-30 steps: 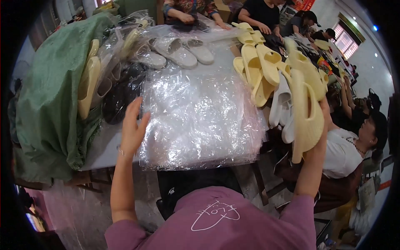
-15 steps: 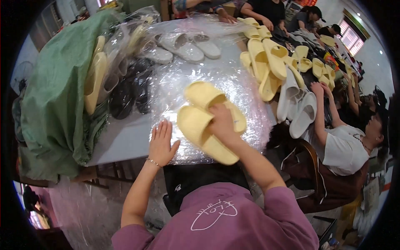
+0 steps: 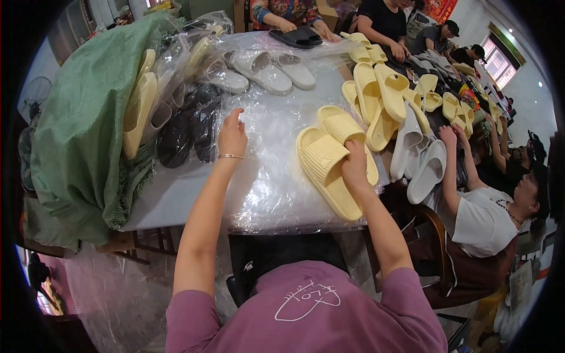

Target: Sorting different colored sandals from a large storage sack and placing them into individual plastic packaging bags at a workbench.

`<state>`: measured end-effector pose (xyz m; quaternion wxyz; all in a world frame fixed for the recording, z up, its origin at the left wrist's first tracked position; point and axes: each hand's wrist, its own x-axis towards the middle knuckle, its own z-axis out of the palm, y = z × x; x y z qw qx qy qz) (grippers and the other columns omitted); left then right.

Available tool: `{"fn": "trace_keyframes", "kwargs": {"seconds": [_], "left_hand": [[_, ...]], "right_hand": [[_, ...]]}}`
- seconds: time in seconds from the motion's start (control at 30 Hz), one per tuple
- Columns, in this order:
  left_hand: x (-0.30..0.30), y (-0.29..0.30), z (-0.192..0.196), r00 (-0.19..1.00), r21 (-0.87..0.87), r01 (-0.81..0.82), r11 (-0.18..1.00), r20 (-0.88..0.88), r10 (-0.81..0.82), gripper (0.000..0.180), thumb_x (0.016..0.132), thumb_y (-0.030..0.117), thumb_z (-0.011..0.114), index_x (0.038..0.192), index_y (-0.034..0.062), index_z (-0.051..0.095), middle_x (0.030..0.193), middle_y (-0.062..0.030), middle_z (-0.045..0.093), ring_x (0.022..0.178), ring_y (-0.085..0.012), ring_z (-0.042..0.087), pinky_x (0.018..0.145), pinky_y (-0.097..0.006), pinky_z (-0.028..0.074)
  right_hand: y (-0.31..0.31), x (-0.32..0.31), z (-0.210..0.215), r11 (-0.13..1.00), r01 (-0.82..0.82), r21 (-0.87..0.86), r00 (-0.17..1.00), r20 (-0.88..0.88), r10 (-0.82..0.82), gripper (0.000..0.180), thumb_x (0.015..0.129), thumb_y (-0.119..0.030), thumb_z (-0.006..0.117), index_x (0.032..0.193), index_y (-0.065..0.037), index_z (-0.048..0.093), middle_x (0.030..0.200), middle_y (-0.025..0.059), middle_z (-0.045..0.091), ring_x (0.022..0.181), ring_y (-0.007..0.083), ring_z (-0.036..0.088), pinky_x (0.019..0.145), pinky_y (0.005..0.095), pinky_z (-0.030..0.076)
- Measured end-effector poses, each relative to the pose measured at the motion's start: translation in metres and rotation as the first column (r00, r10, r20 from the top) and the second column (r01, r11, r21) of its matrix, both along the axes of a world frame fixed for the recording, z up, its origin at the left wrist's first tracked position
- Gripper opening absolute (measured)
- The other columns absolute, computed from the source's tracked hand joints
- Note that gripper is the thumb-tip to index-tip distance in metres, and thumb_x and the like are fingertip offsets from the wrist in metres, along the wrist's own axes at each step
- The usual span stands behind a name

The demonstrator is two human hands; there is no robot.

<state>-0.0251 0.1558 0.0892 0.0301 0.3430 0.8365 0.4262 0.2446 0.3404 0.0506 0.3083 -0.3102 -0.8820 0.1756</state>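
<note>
My right hand (image 3: 355,167) grips a pair of pale yellow slide slippers (image 3: 321,152) near their inner edges, its fingers partly hidden by the straps. The pair is tilted over the right side of a stack of clear plastic bags (image 3: 265,188), straps toward the far side. My left hand (image 3: 233,138) is over the left part of the same bags, fingers raised and thumb apart, with nothing visible in it. Just beyond it lie bagged light grey slippers (image 3: 262,73), and dark bagged slippers (image 3: 179,126) are to its left.
A green woven sack (image 3: 88,129) covers the table's left end, with a yellow slipper (image 3: 140,117) against it. Loose yellow slippers (image 3: 385,88) and white slippers (image 3: 428,170) pile up at right. A co-worker in white (image 3: 485,217) sits there; another across handles a black slipper (image 3: 297,36).
My right hand has carried the yellow slippers rightward. My left hand has moved away from me, up over the bags. A black slipper now shows in the far co-worker's hands.
</note>
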Motion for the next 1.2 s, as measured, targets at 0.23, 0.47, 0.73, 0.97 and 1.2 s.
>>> {"fn": "trace_keyframes", "kwargs": {"seconds": [0.23,0.47,0.73,0.97,1.2], "left_hand": [[0.011,-0.024,0.001,0.785,-0.233,-0.206,0.95,-0.619,0.019,0.062,0.078,0.013,0.063,0.135,0.0038,0.04,0.147,-0.0167,0.029,0.134,-0.0361,0.027,0.106,-0.05,0.024],[0.015,-0.04,-0.051,0.824,-0.562,-0.103,0.821,-0.511,-0.246,0.07,0.089,0.036,0.045,0.143,-0.0019,0.022,0.151,-0.0211,0.017,0.141,-0.0351,0.011,0.115,-0.046,0.006],[0.013,-0.033,-0.064,0.84,-0.502,-0.086,0.86,-0.502,-0.209,0.068,0.092,0.035,0.042,0.143,-0.0052,0.02,0.15,-0.0247,0.015,0.141,-0.0368,0.008,0.115,-0.047,0.003],[0.072,-0.065,0.001,0.864,-0.569,-0.092,0.817,-0.453,-0.219,0.075,0.087,0.046,0.05,0.145,0.0047,0.025,0.151,-0.0205,0.019,0.14,-0.0391,0.01,0.114,-0.048,0.008],[0.074,-0.127,-0.033,0.967,-0.196,-0.206,0.959,-0.19,0.169,0.073,0.079,0.024,0.067,0.141,0.0042,0.034,0.145,-0.022,0.03,0.132,-0.0392,0.029,0.11,-0.045,0.024]], "right_hand": [[-0.055,-0.031,0.083,0.979,-0.201,0.044,0.918,-0.34,0.204,0.023,0.072,0.002,0.05,0.095,0.0,0.055,0.091,0.0203,0.053,0.092,0.0394,0.05,0.079,0.0447,0.04],[-0.075,-0.084,0.011,0.986,-0.018,0.164,0.985,0.172,-0.011,0.033,0.075,-0.03,0.066,0.1,-0.008,0.06,0.104,0.0103,0.052,0.103,0.0267,0.047,0.083,0.0427,0.039],[-0.026,-0.056,0.015,0.985,0.026,0.168,0.996,0.082,-0.04,0.025,0.079,-0.02,0.062,0.098,-0.004,0.06,0.101,0.0099,0.053,0.1,0.0302,0.048,0.083,0.0455,0.04],[0.022,0.049,0.124,0.822,0.155,0.548,0.87,-0.47,0.149,0.026,0.073,0.002,0.047,0.097,0.001,0.056,0.101,0.0233,0.054,0.1,0.041,0.05,0.086,0.0462,0.04],[0.26,0.138,0.125,0.696,0.699,0.164,0.713,-0.104,-0.693,0.025,0.082,-0.012,0.05,0.09,0.004,0.067,0.095,0.0265,0.062,0.092,0.0395,0.06,0.079,0.0465,0.047]]}}
